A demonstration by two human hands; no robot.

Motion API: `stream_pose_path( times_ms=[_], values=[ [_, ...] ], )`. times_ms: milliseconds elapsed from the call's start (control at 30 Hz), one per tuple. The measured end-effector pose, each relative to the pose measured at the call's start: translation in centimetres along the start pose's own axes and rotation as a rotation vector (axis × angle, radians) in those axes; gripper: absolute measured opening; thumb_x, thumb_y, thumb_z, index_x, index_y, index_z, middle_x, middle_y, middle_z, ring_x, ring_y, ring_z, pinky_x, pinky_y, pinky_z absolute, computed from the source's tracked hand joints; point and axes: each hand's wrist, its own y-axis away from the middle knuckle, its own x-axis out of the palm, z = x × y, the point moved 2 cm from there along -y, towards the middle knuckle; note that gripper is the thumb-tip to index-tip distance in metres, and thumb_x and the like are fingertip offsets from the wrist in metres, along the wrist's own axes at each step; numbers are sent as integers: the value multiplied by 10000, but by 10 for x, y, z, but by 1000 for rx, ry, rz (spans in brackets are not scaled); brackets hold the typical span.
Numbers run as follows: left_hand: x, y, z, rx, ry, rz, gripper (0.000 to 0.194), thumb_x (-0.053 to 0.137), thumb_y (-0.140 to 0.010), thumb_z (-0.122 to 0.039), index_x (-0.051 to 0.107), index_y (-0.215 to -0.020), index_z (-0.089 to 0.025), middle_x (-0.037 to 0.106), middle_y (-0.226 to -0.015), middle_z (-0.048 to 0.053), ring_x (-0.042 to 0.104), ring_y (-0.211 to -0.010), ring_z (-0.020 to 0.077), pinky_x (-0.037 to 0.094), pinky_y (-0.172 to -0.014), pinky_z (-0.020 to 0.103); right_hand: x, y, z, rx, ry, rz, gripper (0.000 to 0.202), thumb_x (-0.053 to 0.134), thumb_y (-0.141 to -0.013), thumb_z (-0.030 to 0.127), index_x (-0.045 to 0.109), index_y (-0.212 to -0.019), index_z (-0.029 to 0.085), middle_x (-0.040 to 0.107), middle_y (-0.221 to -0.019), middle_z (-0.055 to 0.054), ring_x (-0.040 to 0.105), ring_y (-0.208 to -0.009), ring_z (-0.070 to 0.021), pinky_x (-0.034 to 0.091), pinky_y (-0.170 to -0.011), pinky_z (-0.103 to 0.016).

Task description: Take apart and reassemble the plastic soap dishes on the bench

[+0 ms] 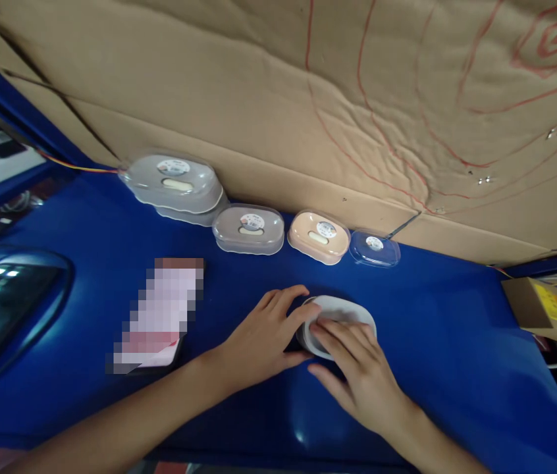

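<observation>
A small pale grey plastic box (361,315), oval with rounded ends, sits without a lid on the blue tabletop in front of me. My left hand (266,332) is at its left end, forefinger on the rim and thumb low at the near side. Over the right part of the box reaches my right hand (355,362), its fingers stretched out and dipping inside, the thumb held apart. The fingertips and whatever they touch in the box are hidden. Behind it lies a clear plastic lid (382,253) with a round white sticker.
Along the cardboard wall (239,85) stand a peach lidded box (303,227), a grey lidded box (273,230) and stacked larger grey boxes (145,178). A phone (164,316) with a blurred screen lies left. A dark glossy screen (16,296) is far left, a carton (530,303) far right.
</observation>
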Motion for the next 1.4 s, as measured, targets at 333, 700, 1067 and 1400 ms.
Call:
stream_pose_path(
  times_ms=[333,700,1067,1400],
  values=[
    [-2,0,0,68,5,102,795,804,-902,-367,374,-1548,-193,526,-1555,218,517,-1432,382,417,-1156,595,0,5,-64,168,-72,-143,441,468,-1094,279,516,-1531,278,601,-1541,-102,550,-1446,-292,476,-1167,-531],
    [-8,-1,1,65,-76,108,855,854,-858,-393,376,-1541,-207,555,-1517,205,536,-1401,387,395,-1156,605,-2,10,-121,366,232,-129,525,598,-1027,548,538,-1481,291,533,-1543,-160,466,-1459,-404,351,-1154,-635],
    [-6,0,6,-93,112,77,1174,945,-768,-308,150,-1632,-296,526,-1579,141,544,-1401,342,376,-1176,531,-9,6,-82,143,-249,20,566,710,-965,399,536,-1494,293,541,-1592,-109,511,-1484,-313,488,-1178,-506],
    [-7,-1,8,-27,143,131,1048,877,-855,-327,179,-1636,-322,524,-1604,132,496,-1474,325,312,-1206,558,-3,-3,-35,-105,-65,56,512,686,-909,239,587,-1411,216,516,-1610,-123,378,-1551,-355,412,-1208,-586]
  ],
)
